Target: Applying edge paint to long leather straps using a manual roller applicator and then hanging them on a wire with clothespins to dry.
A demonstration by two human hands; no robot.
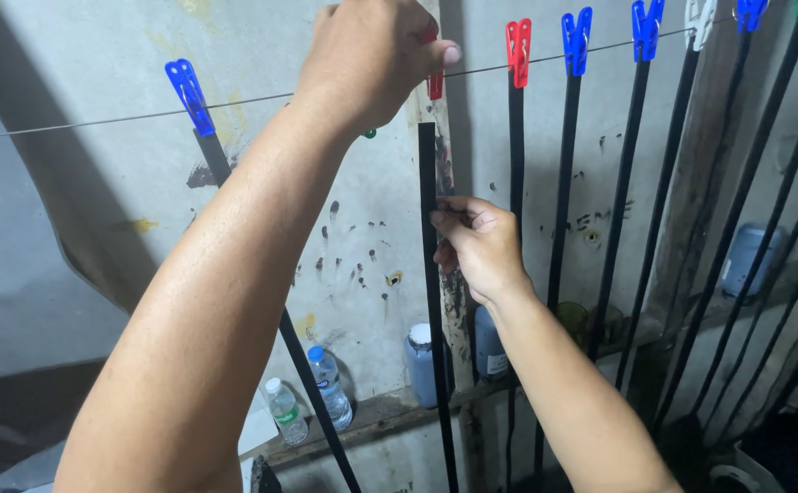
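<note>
So the left hand (372, 59) is reaching up to the thin wire line (98, 120) and its fingers are squeezing a red clothespin (435, 84) right where the line is passing under the thumb. The peg is mostly hiding behind those fingers, so I can't tell whether it's actually biting the line yet. Hanging straight down from just below the fingertips is a long black strip (430, 301), and the right hand (477, 245) is pinching it partway down, thumb and forefinger closing on its edge, other fingers curling in behind.

To the right of both hands, more black strips are already hanging from a red peg (519, 50) and blue pegs (576, 38). To the left of the upper hand, a blue clothespin (189, 93) is holding another strip that's slanting off sideways.

What I'd worry about: if the peg is only catching the very tip of the strip, the lower hand's tug could be pulling it free. The wire is also looking slack, so it could be sagging further and letting the neighbours slide together.
</note>
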